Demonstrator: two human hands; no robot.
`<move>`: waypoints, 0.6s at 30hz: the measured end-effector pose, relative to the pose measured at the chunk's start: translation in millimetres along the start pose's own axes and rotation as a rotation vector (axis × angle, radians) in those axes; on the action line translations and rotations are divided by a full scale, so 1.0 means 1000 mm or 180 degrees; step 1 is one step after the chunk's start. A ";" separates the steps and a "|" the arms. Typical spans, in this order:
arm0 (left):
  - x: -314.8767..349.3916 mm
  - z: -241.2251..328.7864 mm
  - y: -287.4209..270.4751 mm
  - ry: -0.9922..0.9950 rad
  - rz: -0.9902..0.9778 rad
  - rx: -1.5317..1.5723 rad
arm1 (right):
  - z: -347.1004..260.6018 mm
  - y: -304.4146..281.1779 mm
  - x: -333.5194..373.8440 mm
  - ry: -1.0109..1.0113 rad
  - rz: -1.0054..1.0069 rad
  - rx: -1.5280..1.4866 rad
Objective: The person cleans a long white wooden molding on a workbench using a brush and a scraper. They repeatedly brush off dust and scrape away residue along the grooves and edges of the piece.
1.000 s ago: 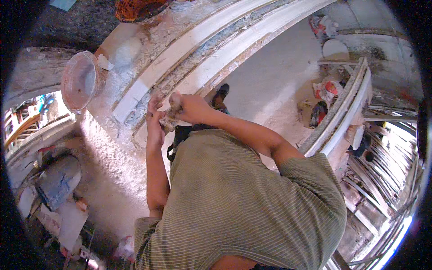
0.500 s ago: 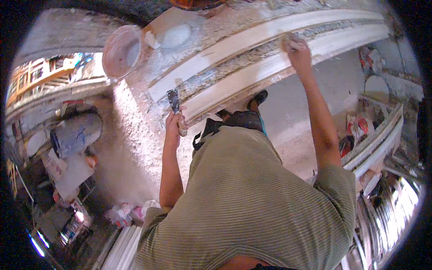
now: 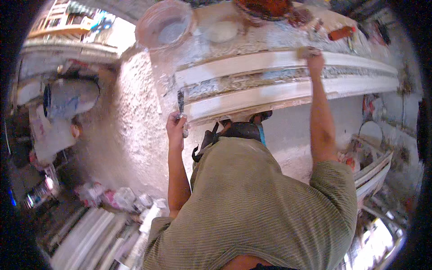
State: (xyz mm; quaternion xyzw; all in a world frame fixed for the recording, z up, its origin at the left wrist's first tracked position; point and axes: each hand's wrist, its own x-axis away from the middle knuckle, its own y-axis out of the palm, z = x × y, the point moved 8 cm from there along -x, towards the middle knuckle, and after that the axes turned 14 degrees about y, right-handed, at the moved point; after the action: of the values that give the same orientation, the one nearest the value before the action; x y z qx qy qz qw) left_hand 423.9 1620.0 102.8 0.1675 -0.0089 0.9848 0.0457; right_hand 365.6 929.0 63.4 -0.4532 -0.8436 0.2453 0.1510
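Fingers of my left hand (image 3: 175,125) wrap the handle of a putty knife (image 3: 181,102), its dark, crusted blade pointing up near the left ends of two long moulding strips. My right hand (image 3: 317,64) grips a small yellowish pad (image 3: 302,53), blurred, at the far white moulding strip (image 3: 245,64). Its exact kind cannot be made out. Parallel and closer to me runs the near white moulding strip (image 3: 252,96). Beige patches cover parts of both strips, and a rough gap speckled with debris separates them.
Behind the strips stand a plaster-smeared bucket (image 3: 146,27), a pale round patch (image 3: 220,31) and a reddish-brown basin (image 3: 265,8). An orange-red object (image 3: 340,33) lies at the far right. A blue-marked drum (image 3: 74,96) is at left; long white pieces (image 3: 85,238) lie lower left.
My right hand has gone from the near strip to the far strip with the pad. The view has turned, so the bench sits more level. The left hand still holds the putty knife.
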 end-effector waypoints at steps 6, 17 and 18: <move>0.013 -0.039 -0.036 0.0017 0.0196 0.0280 | -0.208 0.164 0.145 -0.1672 -0.1018 -0.0432; -0.073 0.015 -0.027 0.0940 -0.0707 -0.1412 | -0.124 0.137 0.184 -0.0684 -0.1509 -0.0381; -0.085 0.019 -0.020 0.1257 -0.0859 -0.1615 | -0.108 0.077 0.151 -0.1293 -0.0343 0.0544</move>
State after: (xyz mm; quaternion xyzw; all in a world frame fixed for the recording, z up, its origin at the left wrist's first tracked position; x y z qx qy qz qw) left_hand 511.7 1631.5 92.6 -0.0433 -0.2222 0.9496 0.2166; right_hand 388.8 1121.6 115.9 -0.3344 -0.8558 0.3937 0.0288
